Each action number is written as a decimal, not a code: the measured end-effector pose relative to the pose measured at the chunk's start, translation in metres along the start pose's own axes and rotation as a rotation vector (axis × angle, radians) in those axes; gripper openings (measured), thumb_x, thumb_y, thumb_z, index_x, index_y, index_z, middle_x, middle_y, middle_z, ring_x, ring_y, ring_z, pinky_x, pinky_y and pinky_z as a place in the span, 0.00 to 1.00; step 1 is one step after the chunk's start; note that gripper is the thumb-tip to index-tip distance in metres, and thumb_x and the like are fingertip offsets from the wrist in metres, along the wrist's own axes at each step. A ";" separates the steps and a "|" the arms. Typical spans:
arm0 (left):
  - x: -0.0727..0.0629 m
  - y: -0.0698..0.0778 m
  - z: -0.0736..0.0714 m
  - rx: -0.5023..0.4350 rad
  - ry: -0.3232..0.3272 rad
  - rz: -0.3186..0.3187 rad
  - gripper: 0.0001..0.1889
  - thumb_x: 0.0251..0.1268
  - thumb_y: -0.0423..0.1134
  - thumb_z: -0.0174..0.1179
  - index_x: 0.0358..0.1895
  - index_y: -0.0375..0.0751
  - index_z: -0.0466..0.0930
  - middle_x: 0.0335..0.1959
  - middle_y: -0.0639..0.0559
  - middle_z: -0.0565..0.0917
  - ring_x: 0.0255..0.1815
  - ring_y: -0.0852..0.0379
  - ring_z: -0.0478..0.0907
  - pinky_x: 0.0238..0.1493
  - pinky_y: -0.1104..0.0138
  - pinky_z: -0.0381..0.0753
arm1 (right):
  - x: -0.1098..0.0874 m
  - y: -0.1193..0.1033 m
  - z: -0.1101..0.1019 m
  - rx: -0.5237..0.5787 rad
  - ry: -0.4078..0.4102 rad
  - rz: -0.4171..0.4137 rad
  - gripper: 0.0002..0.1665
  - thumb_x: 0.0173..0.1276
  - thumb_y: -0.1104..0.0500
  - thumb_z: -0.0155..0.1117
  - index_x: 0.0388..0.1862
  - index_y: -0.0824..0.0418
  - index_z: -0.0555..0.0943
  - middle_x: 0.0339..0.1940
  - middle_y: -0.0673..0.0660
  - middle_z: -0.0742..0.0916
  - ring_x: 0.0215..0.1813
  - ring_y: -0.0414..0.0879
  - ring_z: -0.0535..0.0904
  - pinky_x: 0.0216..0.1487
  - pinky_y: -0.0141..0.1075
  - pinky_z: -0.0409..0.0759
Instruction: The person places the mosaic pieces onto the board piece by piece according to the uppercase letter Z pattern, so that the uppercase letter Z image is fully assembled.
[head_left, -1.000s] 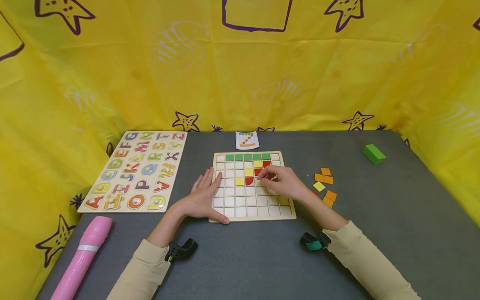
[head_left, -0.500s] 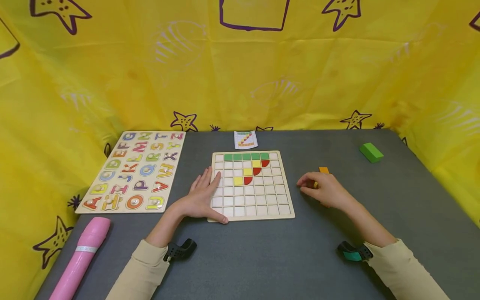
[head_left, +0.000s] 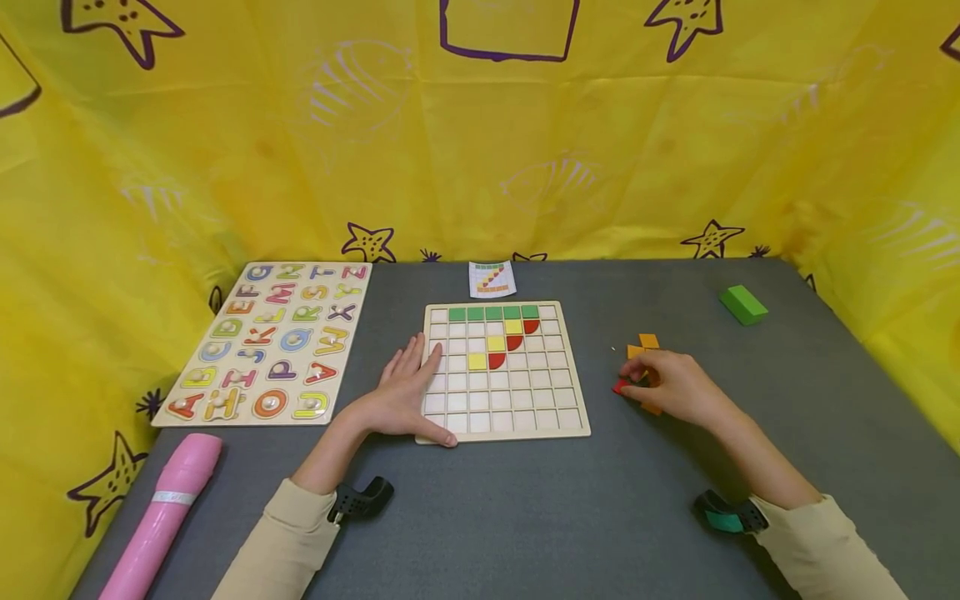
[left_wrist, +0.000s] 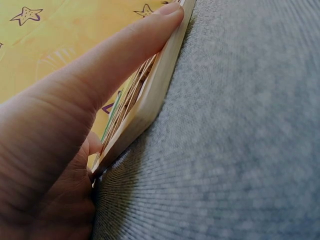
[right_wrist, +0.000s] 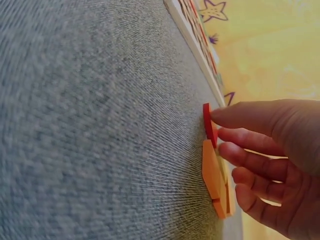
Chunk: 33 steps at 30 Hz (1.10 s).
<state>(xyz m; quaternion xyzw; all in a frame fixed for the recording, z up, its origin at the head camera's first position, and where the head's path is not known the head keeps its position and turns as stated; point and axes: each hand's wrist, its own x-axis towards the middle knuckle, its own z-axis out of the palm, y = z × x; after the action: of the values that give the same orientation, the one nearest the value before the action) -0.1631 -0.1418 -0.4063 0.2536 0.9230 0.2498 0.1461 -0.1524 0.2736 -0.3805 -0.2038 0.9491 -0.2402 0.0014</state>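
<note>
Wooden grid board (head_left: 513, 383), smooth red piece (right_wrist: 207, 120), glossy plastic tube (head_left: 153, 533), rough matt tabletop (head_left: 495, 517), creased cloth backdrop (head_left: 465, 125)

Yellow fabric backdrop (head_left: 480, 125), purple starfish prints (head_left: 368, 242), pale fish outlines (head_left: 358, 87); grey table (head_left: 525, 525) below.

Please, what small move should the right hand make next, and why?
I would probably lift the red piece toward the board. The right hand has its fingers at this piece, the left hand rests on the board, and the card appears to carry the red-and-yellow slant further down than the board does.
</note>
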 end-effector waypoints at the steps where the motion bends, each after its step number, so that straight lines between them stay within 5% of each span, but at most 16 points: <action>1: 0.000 0.000 0.000 0.000 0.000 0.000 0.72 0.36 0.66 0.75 0.78 0.33 0.38 0.77 0.33 0.30 0.77 0.41 0.25 0.72 0.46 0.32 | 0.000 0.000 -0.001 0.001 -0.006 -0.001 0.10 0.58 0.58 0.75 0.37 0.59 0.85 0.31 0.48 0.84 0.33 0.45 0.76 0.35 0.38 0.73; 16: -0.001 -0.001 0.000 -0.013 0.000 0.001 0.72 0.36 0.67 0.75 0.78 0.33 0.38 0.77 0.33 0.30 0.77 0.41 0.24 0.72 0.46 0.31 | 0.004 -0.002 0.007 0.058 -0.001 -0.005 0.10 0.57 0.56 0.76 0.37 0.54 0.85 0.30 0.46 0.82 0.32 0.40 0.74 0.33 0.35 0.73; 33: 0.001 -0.001 -0.001 0.014 -0.023 -0.013 0.73 0.36 0.67 0.74 0.78 0.34 0.36 0.77 0.34 0.28 0.77 0.42 0.23 0.72 0.46 0.31 | 0.056 -0.067 0.045 0.213 -0.134 -0.134 0.13 0.58 0.54 0.76 0.41 0.55 0.85 0.29 0.44 0.82 0.34 0.43 0.74 0.35 0.34 0.72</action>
<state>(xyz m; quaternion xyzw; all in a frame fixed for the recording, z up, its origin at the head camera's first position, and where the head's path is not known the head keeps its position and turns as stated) -0.1643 -0.1423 -0.4057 0.2516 0.9245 0.2396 0.1566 -0.1738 0.1778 -0.3847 -0.2811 0.9002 -0.3250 0.0703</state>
